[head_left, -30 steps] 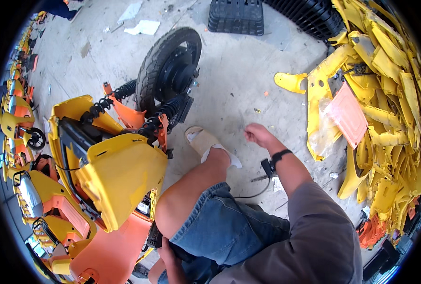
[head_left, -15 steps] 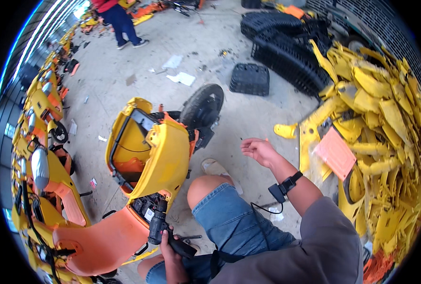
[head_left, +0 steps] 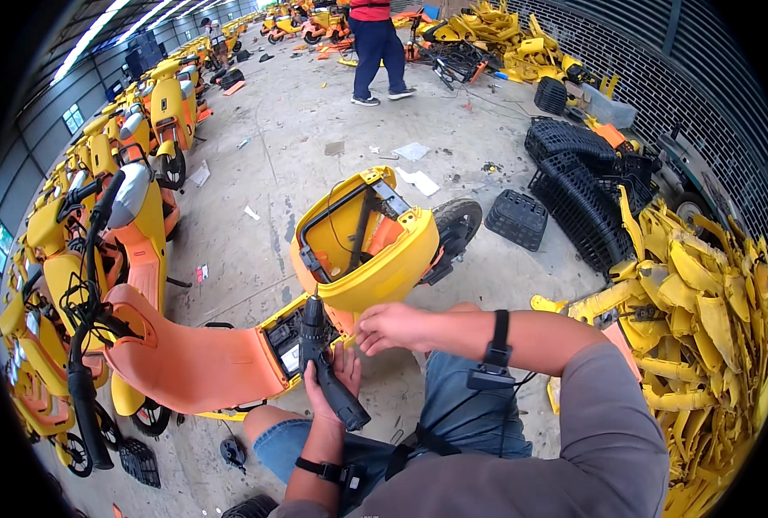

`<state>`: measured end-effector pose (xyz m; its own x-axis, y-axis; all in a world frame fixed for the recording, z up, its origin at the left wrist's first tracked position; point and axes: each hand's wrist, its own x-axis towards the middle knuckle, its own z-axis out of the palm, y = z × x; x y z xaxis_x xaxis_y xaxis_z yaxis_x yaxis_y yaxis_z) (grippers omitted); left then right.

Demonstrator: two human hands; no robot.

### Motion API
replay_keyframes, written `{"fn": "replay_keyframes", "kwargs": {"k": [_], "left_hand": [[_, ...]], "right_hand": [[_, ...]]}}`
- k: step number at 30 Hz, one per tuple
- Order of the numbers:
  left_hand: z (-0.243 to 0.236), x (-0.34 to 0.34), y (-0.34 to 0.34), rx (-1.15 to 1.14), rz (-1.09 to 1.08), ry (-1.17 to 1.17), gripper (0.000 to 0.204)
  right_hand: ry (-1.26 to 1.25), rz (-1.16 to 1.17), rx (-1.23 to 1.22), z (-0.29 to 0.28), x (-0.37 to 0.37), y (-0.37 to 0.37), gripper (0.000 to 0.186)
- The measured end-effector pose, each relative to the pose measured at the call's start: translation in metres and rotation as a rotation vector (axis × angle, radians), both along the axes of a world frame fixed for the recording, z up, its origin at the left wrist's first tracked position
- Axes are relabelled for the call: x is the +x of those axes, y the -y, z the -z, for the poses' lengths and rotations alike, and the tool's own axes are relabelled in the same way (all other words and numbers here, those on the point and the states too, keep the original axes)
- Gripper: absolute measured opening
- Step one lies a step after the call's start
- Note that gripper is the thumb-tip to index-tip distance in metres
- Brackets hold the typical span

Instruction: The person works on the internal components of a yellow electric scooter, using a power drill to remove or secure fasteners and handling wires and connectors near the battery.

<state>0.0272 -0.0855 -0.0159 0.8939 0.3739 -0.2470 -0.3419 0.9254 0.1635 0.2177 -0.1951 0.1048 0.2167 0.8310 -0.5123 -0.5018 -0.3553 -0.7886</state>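
Note:
My left hand [head_left: 332,380] grips a black cordless drill [head_left: 317,345], bit pointing upward. Beside it, my right hand [head_left: 382,328] has its fingers curled; whether anything is inside is hidden. Just beyond both hands stands the partly stripped scooter in front of me: its yellow rear body [head_left: 384,259] is open on top, showing a black bar and cables, with the rear wheel [head_left: 462,224] behind. Its pink-orange floor panel and front shield [head_left: 185,354] run leftward, beside an open battery bay [head_left: 285,337] with black components.
Rows of yellow scooters [head_left: 168,112] line the left. A person [head_left: 375,56] in red and dark trousers stands farther back. Black crates [head_left: 514,220] and a high pile of yellow panels [head_left: 704,328] occupy the right. Paper scraps [head_left: 418,180] lie on the concrete floor [head_left: 263,173].
My view has tilted up to the wider hall. The drill has risen to the battery bay in my left hand, and my right hand has moved left beside it, its fingers curling.

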Motion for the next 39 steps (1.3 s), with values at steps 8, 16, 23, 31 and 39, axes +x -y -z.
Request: {"fn": "replay_keyframes", "kwargs": {"k": [8, 16, 23, 31, 39], "left_hand": [[0.005, 0.0, -0.03, 0.111, -0.177, 0.035, 0.048], [0.018, -0.008, -0.034, 0.098, -0.234, -0.034, 0.05], [0.014, -0.011, -0.017, 0.018, -0.182, -0.149, 0.046], [0.008, -0.004, 0.007, 0.161, -0.14, -0.373, 0.036], [-0.002, -0.01, 0.02, 1.5, -0.112, -0.65, 0.043]], "right_hand": [[0.064, 0.159, 0.015, 0.055, -0.08, -0.08, 0.032], [0.226, 0.378, 0.223, 0.084, -0.13, -0.082, 0.036], [0.381, 0.236, 0.174, 0.065, -0.128, -0.044, 0.044], [0.773, -0.11, 0.048, 0.053, -0.11, -0.008, 0.081], [0.497, -0.034, 0.095, 0.088, -0.094, 0.008, 0.059]]}}
